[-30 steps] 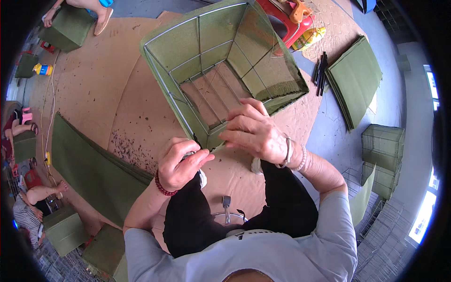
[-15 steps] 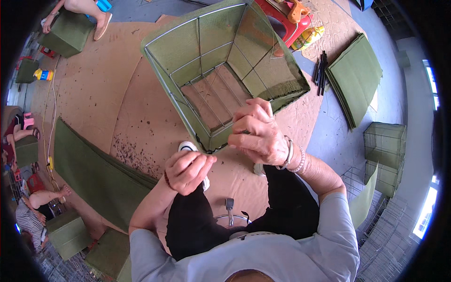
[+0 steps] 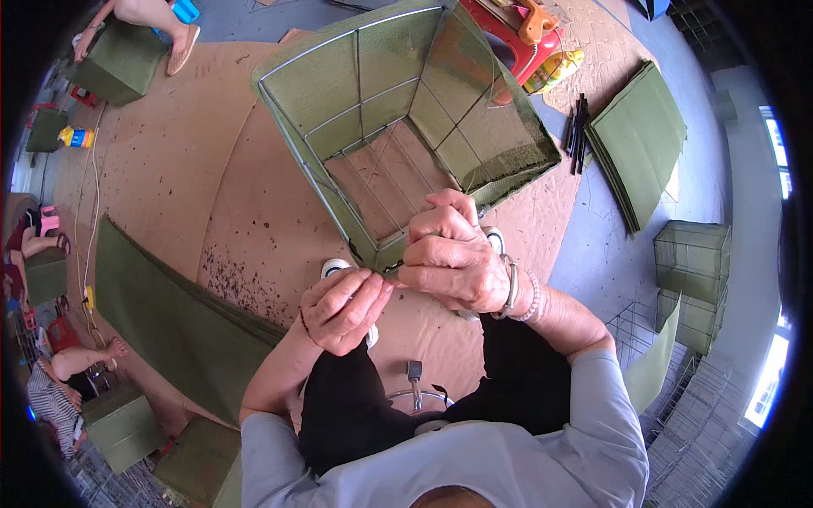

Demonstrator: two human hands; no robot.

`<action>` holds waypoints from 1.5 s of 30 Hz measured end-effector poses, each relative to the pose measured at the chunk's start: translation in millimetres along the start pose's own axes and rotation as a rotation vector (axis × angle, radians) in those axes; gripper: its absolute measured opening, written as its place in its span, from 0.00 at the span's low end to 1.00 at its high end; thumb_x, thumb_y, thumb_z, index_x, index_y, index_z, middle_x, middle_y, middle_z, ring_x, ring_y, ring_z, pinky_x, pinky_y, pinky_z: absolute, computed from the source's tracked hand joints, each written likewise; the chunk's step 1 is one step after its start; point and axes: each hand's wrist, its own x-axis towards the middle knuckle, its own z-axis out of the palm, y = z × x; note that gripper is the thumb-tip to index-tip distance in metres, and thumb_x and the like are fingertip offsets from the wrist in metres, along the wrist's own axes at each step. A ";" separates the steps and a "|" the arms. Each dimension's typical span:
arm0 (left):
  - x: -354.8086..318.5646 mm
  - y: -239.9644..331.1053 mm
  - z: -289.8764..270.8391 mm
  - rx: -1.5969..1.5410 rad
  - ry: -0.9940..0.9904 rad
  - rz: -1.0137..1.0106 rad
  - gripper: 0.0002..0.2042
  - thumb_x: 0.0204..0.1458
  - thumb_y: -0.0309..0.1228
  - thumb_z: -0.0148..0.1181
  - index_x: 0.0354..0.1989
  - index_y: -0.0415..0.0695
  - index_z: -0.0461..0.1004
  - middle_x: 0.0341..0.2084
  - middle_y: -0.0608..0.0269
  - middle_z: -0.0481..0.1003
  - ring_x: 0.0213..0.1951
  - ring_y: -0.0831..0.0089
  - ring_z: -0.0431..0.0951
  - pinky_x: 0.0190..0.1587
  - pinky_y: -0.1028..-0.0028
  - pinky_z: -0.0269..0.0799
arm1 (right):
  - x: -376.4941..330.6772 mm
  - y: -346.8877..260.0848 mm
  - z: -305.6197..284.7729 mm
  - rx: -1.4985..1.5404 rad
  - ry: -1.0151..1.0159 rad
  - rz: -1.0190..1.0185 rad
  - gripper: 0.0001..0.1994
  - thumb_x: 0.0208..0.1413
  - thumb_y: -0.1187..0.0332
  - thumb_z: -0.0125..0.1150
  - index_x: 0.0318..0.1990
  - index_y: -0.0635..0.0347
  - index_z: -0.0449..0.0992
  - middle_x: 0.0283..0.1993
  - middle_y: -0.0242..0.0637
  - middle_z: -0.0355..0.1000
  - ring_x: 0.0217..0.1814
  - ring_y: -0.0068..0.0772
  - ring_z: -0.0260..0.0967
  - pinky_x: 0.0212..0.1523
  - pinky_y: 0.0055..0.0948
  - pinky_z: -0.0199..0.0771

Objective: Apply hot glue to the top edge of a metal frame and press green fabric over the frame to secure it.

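Note:
A large open box of green fabric over a wire frame lies before me, its open side toward me, with brown floor covering showing through the bars at its far end. At its near corner my left hand is closed in a pinch, fingertips touching or just under the dark fabric edge. My right hand, with a ring, is curled tight beside it, its fingers nearly meeting the left fingertips. Whatever either hand pinches is too small or hidden to make out.
Stacked green fabric sheets lie at left and right, near several black strips. A red stool with an orange tool stands beyond the box. Wire frames fill the lower right. Other people work along the left.
My right hand has moved down and left, toward the box's near corner and my left hand. The left hand has shifted slightly; the box has stayed nearly still.

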 end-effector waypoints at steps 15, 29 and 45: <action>5.1 5.5 6.3 0.157 -0.118 -0.155 0.08 0.48 0.24 0.63 0.37 0.37 0.81 0.35 0.59 0.77 0.42 0.65 0.76 0.42 0.67 0.72 | -36.5 -4.6 11.7 -0.455 -0.067 -0.035 0.22 0.43 0.71 0.58 0.48 0.69 0.74 0.49 0.47 0.72 0.54 0.46 0.72 0.61 0.44 0.70; 20.1 22.8 9.8 0.051 -0.364 -0.268 0.06 0.52 0.25 0.61 0.30 0.37 0.70 0.25 0.56 0.72 0.38 0.61 0.75 0.52 0.60 0.69 | -26.1 7.4 7.6 -0.176 -0.281 0.159 0.08 0.50 0.67 0.59 0.34 0.62 0.71 0.33 0.40 0.72 0.36 0.43 0.73 0.34 0.38 0.72; 34.8 28.3 6.4 -0.062 -0.402 -0.444 0.07 0.53 0.24 0.59 0.26 0.37 0.68 0.28 0.47 0.77 0.44 0.57 0.78 0.62 0.54 0.66 | -65.2 19.8 -8.1 -0.311 -0.039 0.115 0.19 0.48 0.72 0.57 0.49 0.67 0.72 0.47 0.48 0.71 0.57 0.52 0.67 0.58 0.45 0.67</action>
